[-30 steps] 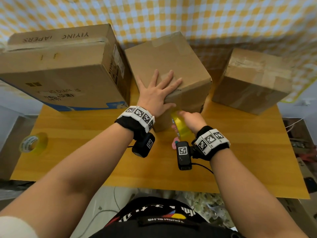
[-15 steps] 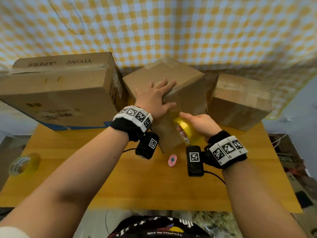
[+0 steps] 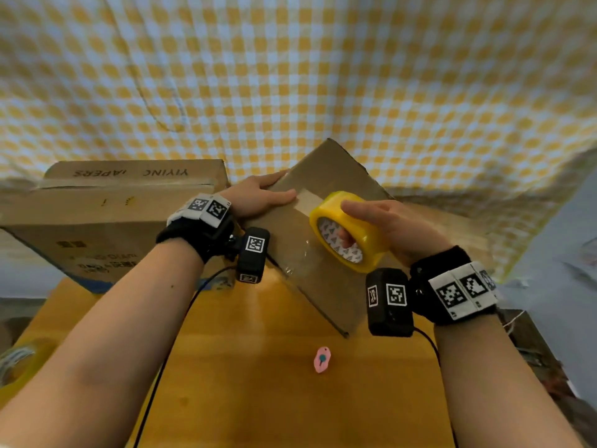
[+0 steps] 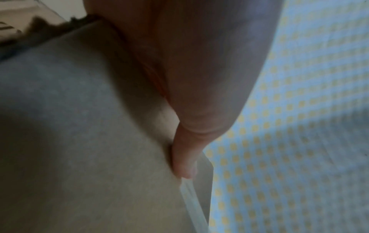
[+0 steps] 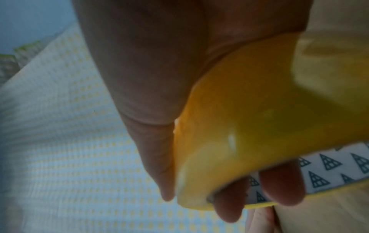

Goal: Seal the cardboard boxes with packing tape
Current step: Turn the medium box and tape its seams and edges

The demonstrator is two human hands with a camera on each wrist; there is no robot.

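- While steadying the tilted cardboard box [image 3: 323, 253], left hand [image 3: 258, 197] lies flat across its upper left edge, fingers straight and pressing, thumb extended along a pale tape strip [image 3: 307, 199]; nothing curled around.
- Seen from the left wrist view, thumb [image 4: 184, 157] pressed against cardboard right where a clear tape edge [image 4: 192, 203] runs on.
- Right hand [image 3: 387, 224] closed around the yellow tape roll [image 3: 350, 231]: fingers [image 5: 279, 187] hooked through the core, thumb over the outer rim. Firm, wrapped hold.
- Roll held against the box's near face, just right of the left thumb, with glossy clear tape [image 3: 297, 263] already stuck below it.
- Handling, as a judgement: box looks light enough to tip with 1 flat palm, stiff at edges and corners, softer mid-panel; best braced at an edge or corner, as now. Roll rigid, smooth, a bit slippery outside; core grip safest. Film thin, clingy, prone to wrinkle if slack.
- Look of the box: plain brown, older tan tape on top, propped on 1 lower corner, tilted toward the camera, on the wooden table [image 3: 258, 399].
- Farther out: large printed box [image 3: 106, 221] at left, touching or just beside the tilted one; cannot tell which. Another box mostly hidden behind the right hand.
- Small pink object [image 3: 322, 359] on the table nearer the body, well apart from both hands; possibly a cutter, too small to confirm.
- Second tape roll [image 3: 22, 360] at the table's far left edge.
- Yellow-and-white checked cloth [image 3: 290, 76] as backdrop.
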